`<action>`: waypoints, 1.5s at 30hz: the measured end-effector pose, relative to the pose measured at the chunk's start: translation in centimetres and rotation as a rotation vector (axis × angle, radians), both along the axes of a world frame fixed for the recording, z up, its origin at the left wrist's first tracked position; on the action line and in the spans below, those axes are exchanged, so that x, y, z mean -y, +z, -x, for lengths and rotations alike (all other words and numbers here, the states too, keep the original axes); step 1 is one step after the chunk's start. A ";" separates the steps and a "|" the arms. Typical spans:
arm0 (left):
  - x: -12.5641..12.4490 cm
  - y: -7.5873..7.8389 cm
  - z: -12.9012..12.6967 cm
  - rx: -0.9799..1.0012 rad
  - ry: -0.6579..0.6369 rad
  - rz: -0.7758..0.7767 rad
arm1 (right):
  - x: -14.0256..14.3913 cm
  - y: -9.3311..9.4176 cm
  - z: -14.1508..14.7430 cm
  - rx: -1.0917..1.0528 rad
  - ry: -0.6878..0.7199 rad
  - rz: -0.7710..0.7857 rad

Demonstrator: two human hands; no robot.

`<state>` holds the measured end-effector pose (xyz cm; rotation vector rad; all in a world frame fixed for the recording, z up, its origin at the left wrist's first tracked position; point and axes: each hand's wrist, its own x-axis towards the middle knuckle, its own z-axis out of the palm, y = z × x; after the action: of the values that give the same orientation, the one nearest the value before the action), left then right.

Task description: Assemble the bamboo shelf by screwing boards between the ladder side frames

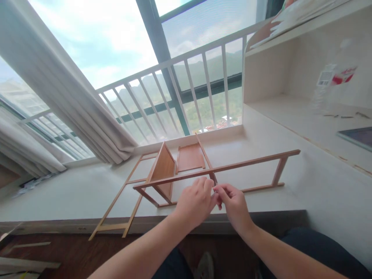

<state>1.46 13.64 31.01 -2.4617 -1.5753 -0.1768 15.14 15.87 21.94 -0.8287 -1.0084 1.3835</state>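
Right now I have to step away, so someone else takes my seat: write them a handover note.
Left hand and right hand: fingertips pinched together at the front rail of the wooden frame, near its middle.
Frame stands on the white ledge, one panel upright in it, another panel lying flat behind.
A ladder-like side piece lies loose at left, not joined.
What the fingers pinch is too small to tell.

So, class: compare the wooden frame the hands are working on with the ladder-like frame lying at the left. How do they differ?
The held frame stands raised, with panels attached; the flat frame lies on the white ledge with only thin rungs.
The left hand and right hand meet at the held frame; nothing touches the flat frame, which overhangs the ledge's edge.
Both are thin reddish-brown wood.
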 end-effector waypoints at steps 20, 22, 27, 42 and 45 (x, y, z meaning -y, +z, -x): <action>-25.3 1.5 4.3 0.188 -0.362 -0.056 | -4.2 0.0 -4.7 0.486 -0.037 -0.902; -25.5 1.2 4.3 0.191 -0.360 -0.037 | -4.6 -0.3 -4.2 0.512 -0.031 -0.970; -25.5 0.4 3.3 0.109 -0.427 0.095 | -5.1 -0.6 -3.4 0.559 -0.051 -1.054; -25.3 0.3 2.5 0.113 -0.296 0.282 | -5.6 -1.0 -3.6 0.596 -0.022 -1.014; -25.2 0.4 2.3 0.134 -0.295 0.291 | -5.6 -1.0 -3.4 0.597 -0.022 -1.015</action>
<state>-0.87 38.83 31.40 -2.9626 -1.3589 -0.1723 18.53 21.43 20.96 -0.4471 -1.9094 0.4281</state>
